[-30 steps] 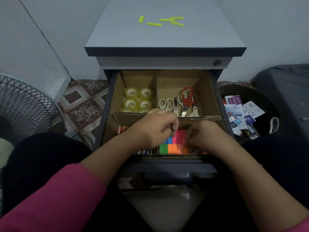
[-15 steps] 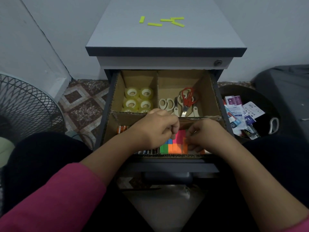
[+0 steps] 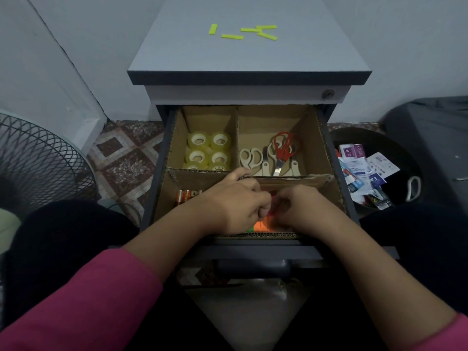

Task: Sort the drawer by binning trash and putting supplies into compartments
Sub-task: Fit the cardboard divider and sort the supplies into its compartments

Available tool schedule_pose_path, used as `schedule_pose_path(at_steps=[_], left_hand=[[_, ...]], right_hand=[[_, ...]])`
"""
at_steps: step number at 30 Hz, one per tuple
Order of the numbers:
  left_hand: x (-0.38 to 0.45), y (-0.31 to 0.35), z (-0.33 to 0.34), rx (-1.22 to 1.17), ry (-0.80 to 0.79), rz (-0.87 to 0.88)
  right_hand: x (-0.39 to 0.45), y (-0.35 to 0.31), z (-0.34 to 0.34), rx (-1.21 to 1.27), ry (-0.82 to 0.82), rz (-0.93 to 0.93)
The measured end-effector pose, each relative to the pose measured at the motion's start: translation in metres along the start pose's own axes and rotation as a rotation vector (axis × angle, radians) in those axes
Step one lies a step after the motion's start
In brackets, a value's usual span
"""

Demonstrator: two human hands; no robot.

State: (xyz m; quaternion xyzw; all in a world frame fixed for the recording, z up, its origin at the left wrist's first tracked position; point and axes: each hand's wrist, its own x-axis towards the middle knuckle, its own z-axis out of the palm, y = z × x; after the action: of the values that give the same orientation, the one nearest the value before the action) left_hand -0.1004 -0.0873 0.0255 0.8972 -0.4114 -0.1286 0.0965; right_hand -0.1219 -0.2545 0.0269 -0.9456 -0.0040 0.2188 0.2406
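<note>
The open drawer holds a cardboard divider with several compartments. Tape rolls fill the back left one, scissors the back right one, and batteries lie front left. Both hands are over the front right compartment, on a pad of coloured sticky flags, mostly hidden. My left hand is curled, its fingertips pinched at the flags. My right hand pinches them from the other side. The two hands' fingertips almost touch.
Several yellow-green strips lie on the grey cabinet top. A dark bin with wrappers stands right of the drawer. A wire fan guard is at the left, and a dark box at the far right.
Both hands have closed in over the sticky flags, covering most of the colours that showed before. The left hand shifted slightly right and toward me.
</note>
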Motion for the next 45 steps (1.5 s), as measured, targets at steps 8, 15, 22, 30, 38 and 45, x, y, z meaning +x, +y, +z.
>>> schedule_pose_path(at_steps=[8, 15, 22, 30, 38, 45], left_hand=[[0.001, 0.001, 0.0, 0.014, 0.024, 0.005], [-0.003, -0.004, -0.003, -0.221, 0.185, -0.003], [-0.006, -0.013, -0.007, -0.522, 0.536, -0.14], [-0.005, -0.011, -0.005, -0.427, 0.493, -0.134], [-0.006, -0.01, -0.006, -0.416, 0.489, -0.126], [-0.006, -0.009, -0.006, -0.42, 0.46, -0.134]], right_hand=[[0.001, 0.0, 0.003, -0.098, -0.013, -0.047], [-0.001, 0.008, -0.009, -0.103, 0.024, 0.032], [-0.005, 0.015, -0.009, -0.335, 0.184, 0.208], [-0.006, 0.008, -0.006, -0.354, 0.165, 0.224], [-0.014, 0.005, -0.012, -0.396, 0.135, 0.193], [-0.014, 0.0, -0.012, -0.45, 0.042, 0.208]])
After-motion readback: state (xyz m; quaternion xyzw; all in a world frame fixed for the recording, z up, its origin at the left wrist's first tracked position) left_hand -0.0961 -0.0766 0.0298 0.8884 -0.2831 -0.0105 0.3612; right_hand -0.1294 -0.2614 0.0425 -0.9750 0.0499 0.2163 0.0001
